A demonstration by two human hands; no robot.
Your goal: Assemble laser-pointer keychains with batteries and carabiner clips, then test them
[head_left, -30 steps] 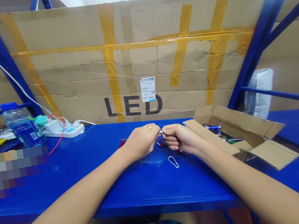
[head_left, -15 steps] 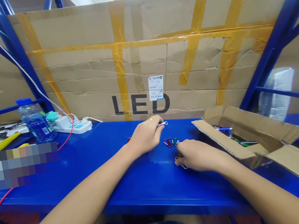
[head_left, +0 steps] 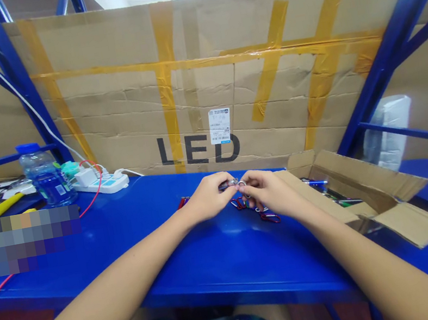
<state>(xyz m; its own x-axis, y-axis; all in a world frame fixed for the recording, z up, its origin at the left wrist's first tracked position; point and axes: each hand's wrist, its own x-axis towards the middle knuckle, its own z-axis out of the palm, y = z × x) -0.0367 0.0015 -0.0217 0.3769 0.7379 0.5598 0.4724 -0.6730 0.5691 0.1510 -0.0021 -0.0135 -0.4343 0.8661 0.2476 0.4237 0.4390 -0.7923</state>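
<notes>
My left hand (head_left: 217, 195) is closed on a thin silver-and-dark rod-shaped piece (head_left: 226, 185), its end pointing right. Facing it, my right hand (head_left: 266, 190) pinches a small silver metal ring (head_left: 242, 183). The ring is right at the rod's end; whether the two are linked is too small to tell. Beneath the right hand, several coloured carabiners (head_left: 238, 204) lie on the blue table, partly covered by the fingers. A dark red carabiner (head_left: 270, 218) lies nearest me. Behind the left wrist a red item (head_left: 183, 202) shows only in part.
On the right stands an open cardboard box (head_left: 405, 225) with blue and green pen-like items (head_left: 316, 183) inside. A water bottle (head_left: 46, 175), a white power strip (head_left: 113, 184) and a red cable (head_left: 99, 191) are on the left. A large cardboard sheet (head_left: 125, 104) closes off the back.
My right hand has lifted from the table and moved up to my left hand, bringing the silver ring. The dark red carabiner has come into view. The camera view has shifted slightly.
</notes>
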